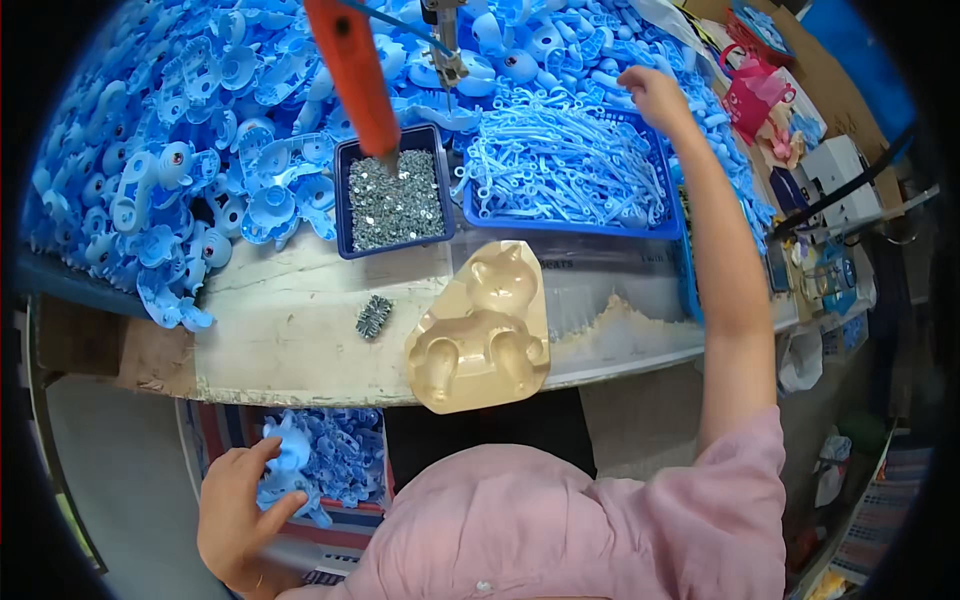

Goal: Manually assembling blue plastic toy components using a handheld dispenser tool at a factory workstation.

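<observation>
My left hand (237, 500) is low at the left, below the workbench, with its fingers closed on a blue plastic part (292, 452) at the edge of a bin of blue parts (345, 470). My right hand (652, 92) reaches far up to the right, its fingers curled down at the back corner of a blue basket (570, 225) full of thin pale blue strips (560, 165); what it grips, if anything, is hidden. A tan animal-shaped mould (482, 325) lies on the bench in front of me.
A small blue tray of silver screws (393, 198) sits mid-bench, with an orange-handled hanging tool (352, 72) above it. A large heap of blue plastic shells (190, 150) covers the left and back. A small pile of screws (374, 316) lies on the bench. Pink items (755, 92) are at right.
</observation>
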Demonstrator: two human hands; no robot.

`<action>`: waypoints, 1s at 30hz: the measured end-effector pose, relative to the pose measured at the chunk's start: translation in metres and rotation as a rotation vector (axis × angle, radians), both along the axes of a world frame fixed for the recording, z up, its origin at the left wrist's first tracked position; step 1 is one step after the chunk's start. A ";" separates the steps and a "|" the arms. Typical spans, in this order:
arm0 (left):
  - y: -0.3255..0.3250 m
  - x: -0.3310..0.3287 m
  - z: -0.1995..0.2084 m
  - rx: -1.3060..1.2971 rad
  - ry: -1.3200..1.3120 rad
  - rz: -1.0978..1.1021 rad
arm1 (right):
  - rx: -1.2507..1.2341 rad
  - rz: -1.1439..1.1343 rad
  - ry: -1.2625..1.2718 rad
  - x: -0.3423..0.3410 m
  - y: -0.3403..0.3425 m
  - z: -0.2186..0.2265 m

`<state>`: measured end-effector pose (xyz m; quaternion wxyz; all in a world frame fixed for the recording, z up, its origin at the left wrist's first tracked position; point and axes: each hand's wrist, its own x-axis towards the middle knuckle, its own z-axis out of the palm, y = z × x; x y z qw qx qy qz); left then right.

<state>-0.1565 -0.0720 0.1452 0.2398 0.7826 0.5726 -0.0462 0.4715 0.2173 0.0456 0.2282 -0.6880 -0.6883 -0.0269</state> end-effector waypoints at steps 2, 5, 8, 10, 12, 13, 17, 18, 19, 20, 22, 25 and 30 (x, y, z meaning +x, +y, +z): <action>0.004 0.004 -0.006 0.003 -0.083 -0.017 | -0.037 0.050 -0.162 -0.008 0.017 -0.018; 0.019 0.026 -0.022 0.056 -0.219 -0.074 | -0.145 0.141 -0.355 -0.019 0.039 -0.022; 0.037 0.053 -0.037 0.040 -0.310 -0.248 | -0.252 -0.004 -0.492 -0.010 0.049 -0.025; 0.045 0.066 -0.038 -0.013 -0.310 -0.274 | -0.205 0.051 -0.525 -0.006 0.048 -0.013; 0.057 0.082 -0.041 -0.070 -0.317 -0.320 | -0.180 0.067 -0.496 0.007 0.033 0.006; 0.061 0.089 -0.045 -0.058 -0.373 -0.380 | -0.181 0.063 -0.500 0.008 0.022 0.013; 0.073 0.136 -0.067 0.068 -0.594 -0.519 | -0.195 0.093 0.050 -0.016 -0.050 0.043; 0.078 0.155 -0.076 0.164 -0.678 -0.562 | -0.209 0.119 0.252 -0.035 -0.077 0.050; 0.081 0.173 -0.084 0.263 -0.754 -0.592 | -0.358 0.169 0.466 -0.057 -0.100 0.059; 0.081 0.189 -0.093 0.301 -0.741 -0.621 | -0.503 0.207 0.679 -0.073 -0.124 0.065; 0.079 0.217 -0.101 0.341 -0.721 -0.649 | -0.806 0.353 0.777 -0.098 -0.159 0.061; 0.078 0.253 -0.116 0.450 -0.776 -0.698 | -0.986 0.398 1.019 -0.122 -0.204 0.042; 0.073 0.259 -0.131 0.539 -0.882 -0.727 | -1.149 0.398 1.122 -0.134 -0.216 0.033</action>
